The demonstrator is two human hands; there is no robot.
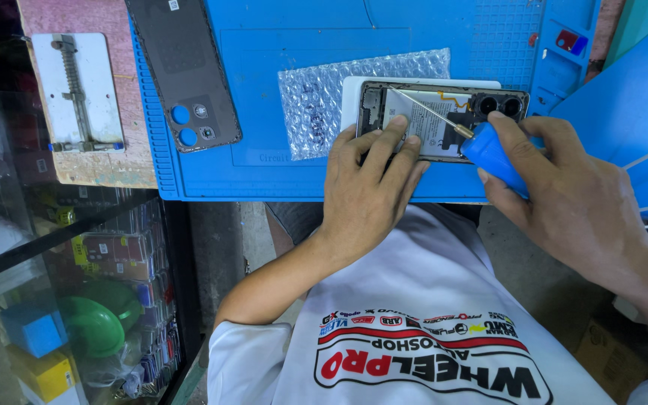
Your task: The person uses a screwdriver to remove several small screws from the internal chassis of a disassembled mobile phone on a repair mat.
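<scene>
A dark phone back cover [183,69] lies on the blue mat [279,176] beside bubble wrap [316,105], with a metal clamp jig [78,91] left of it.

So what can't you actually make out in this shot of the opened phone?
Head view only:
- Tip of the blue-handled screwdriver: too small to tell which screw it touches.
- Lower edge of the opened phone: covered by the left hand.
- White slab under the phone: mostly hidden.
- Screwdriver handle's end: wrapped by the right hand.
</scene>
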